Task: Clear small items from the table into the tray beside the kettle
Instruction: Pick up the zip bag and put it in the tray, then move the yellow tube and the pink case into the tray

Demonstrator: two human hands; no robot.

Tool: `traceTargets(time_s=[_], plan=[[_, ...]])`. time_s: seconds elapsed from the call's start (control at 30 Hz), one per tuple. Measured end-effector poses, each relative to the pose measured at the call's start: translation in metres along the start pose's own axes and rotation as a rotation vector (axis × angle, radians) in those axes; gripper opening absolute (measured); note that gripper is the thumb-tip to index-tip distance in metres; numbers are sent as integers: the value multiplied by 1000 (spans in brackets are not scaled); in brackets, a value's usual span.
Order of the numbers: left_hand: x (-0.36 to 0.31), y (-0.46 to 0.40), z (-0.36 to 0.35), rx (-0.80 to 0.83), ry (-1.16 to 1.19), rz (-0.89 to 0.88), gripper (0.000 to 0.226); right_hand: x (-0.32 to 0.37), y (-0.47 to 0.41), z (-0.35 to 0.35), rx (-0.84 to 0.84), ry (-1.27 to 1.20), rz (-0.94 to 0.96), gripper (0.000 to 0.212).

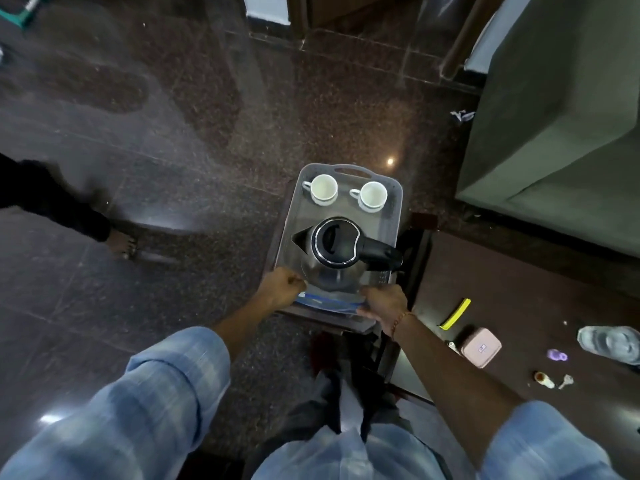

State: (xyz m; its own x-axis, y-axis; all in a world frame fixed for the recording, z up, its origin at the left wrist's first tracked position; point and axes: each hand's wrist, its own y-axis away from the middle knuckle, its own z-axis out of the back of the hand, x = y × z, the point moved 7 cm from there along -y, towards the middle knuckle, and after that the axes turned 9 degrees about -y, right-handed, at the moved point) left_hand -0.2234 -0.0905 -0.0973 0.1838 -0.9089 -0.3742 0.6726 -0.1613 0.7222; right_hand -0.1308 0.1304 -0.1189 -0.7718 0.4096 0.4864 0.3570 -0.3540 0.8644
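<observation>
- My left hand (282,287) is curled in a closed grip at the near-left corner of the tray (394,199), just beside the kettle (334,247); the fingers appear to pinch the tray's edge, though the contact itself is hidden under the knuckles.
- My right hand (384,303) is curled round the tray's near-right edge, on the kettle's near side below its handle, and seems also to catch the blue-printed packet (329,301) lying along that edge.
- The tray sits on a small stand (346,323). Two white cups (324,188) on saucers stand on the kettle's far side.
- The small items are not yet in the tray. They lie on the dark worktop (519,289), well to the right of the kettle and nearer to me: a yellow comb (455,314), a pink case (481,347), a purple piece (557,355), a small spoon-like bit (544,380), a key-like bit (565,381) and a crumpled clear wrapper (609,342).
- Risk one: the kettle is tall and stands close to both hands. A jerk or tilt of the tray could tip it or slide it into the cups.
- Risk two: the packet under my right fingers could slip off the edge if the grip shifts.
- Risk three: the tiny items farthest from the kettle may be dropped to the floor (173,133) in carrying.
</observation>
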Motion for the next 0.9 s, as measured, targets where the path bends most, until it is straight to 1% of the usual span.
traceTargets(time_s=[0.07,0.1,0.17,0.23,0.4,0.5,0.57,0.7,0.8,0.9], plan=[[-1,-1,-2,12,-46,-22,18,-1,-2,2,2,17,-6,18],[-3,-1,-2,12,-75,-40,17,-1,-2,3,4,29,-5,19],[-9,2,0,-13,-139,-89,28,0,-2,7,5,43,-5,20],[-15,9,1,-68,-167,-134,33,4,0,14,-16,49,4,15],[-32,31,-6,-240,-215,-210,32,13,7,43,-70,42,69,9],[-53,44,-21,-277,-259,-314,28,13,12,70,-120,28,109,9],[-71,50,-34,-252,-272,-400,25,11,18,89,-159,2,122,10],[-116,59,-63,-149,-256,-541,18,4,33,134,-238,-54,162,12],[-154,68,-84,-76,-273,-635,18,-6,46,176,-296,-93,181,15],[-193,78,-107,4,-272,-722,15,-16,57,224,-381,-123,191,10]])
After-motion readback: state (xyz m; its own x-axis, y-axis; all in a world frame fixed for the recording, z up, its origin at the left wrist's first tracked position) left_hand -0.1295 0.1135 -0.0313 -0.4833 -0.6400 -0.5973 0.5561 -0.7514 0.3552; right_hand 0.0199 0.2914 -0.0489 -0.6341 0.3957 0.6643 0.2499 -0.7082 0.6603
